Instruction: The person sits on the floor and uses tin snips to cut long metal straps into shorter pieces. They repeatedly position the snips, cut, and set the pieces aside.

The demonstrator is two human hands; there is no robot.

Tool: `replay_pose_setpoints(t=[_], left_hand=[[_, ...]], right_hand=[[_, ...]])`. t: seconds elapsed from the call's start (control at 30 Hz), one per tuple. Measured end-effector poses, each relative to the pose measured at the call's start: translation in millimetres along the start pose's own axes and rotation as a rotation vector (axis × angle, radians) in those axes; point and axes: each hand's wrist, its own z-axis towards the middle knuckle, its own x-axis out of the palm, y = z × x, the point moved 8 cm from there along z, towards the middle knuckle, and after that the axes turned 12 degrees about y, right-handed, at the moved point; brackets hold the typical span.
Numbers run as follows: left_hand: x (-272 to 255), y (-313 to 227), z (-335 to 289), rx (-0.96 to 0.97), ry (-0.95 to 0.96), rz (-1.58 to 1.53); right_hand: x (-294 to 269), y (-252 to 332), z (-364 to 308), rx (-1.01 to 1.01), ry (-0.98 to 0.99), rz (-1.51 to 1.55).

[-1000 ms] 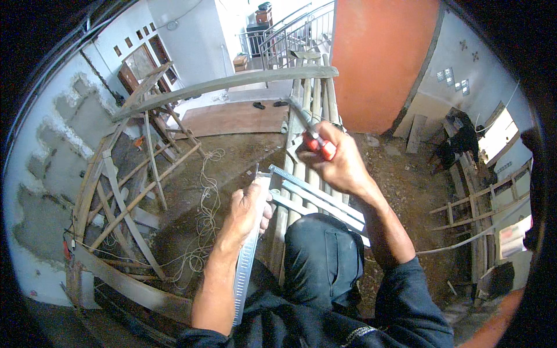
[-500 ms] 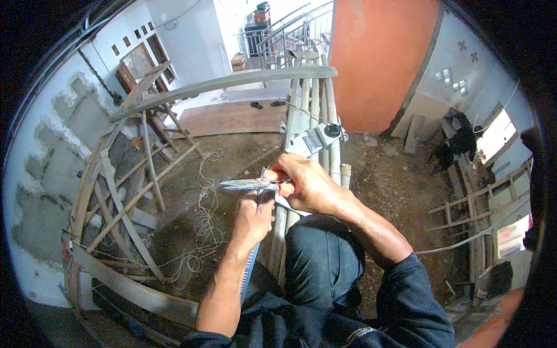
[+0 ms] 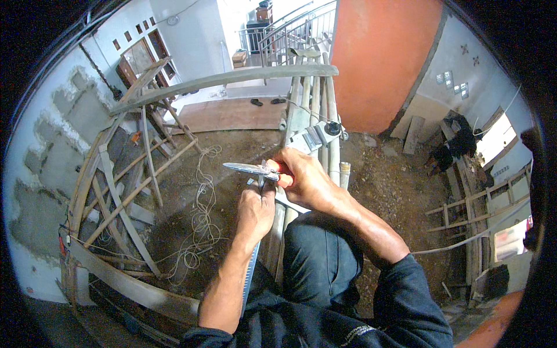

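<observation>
My right hand (image 3: 308, 178) is closed around the orange handles of a pair of tin snips (image 3: 248, 168), whose blades point left. My left hand (image 3: 255, 207), just below the snips, grips the upper end of a long, narrow metal strip (image 3: 250, 271). The strip has a bluish face with a row of small marks and runs down along my left forearm. Its top end meets the snips near the base of the blades, though my fingers partly hide the contact.
Under my dark-trousered leg (image 3: 316, 255) runs a bundle of bamboo poles (image 3: 295, 110), with a pale device (image 3: 312, 137) resting on it. A curved-looking beam (image 3: 232, 80) crosses ahead. Timber framing (image 3: 116, 194) stands left, beside tangled cord (image 3: 197, 232) below. Planks (image 3: 464, 197) lie right.
The snips' blades have come closer together and tilted slightly. Both hands keep their grip and have barely shifted.
</observation>
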Motion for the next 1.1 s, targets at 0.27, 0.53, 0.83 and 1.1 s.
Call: replay_pose_setpoints(t=[0.27,0.53,0.83,1.1], left_hand=[[2,0,2,-0.029,0.046,-0.031],[6,2,5,0.037,0.055,0.082],[10,14,1,0.059,0.031,0.096],[7,3,-6,0.144,0.069,0.322]], right_hand=[[-8,4,-3,-0.041,-0.058,0.009],[-10,19,-11,-0.180,-0.170,-0.107],[-3,25,-17,-0.177,-0.152,-0.157],[4,31,-23,-0.235,-0.201,-0.247]])
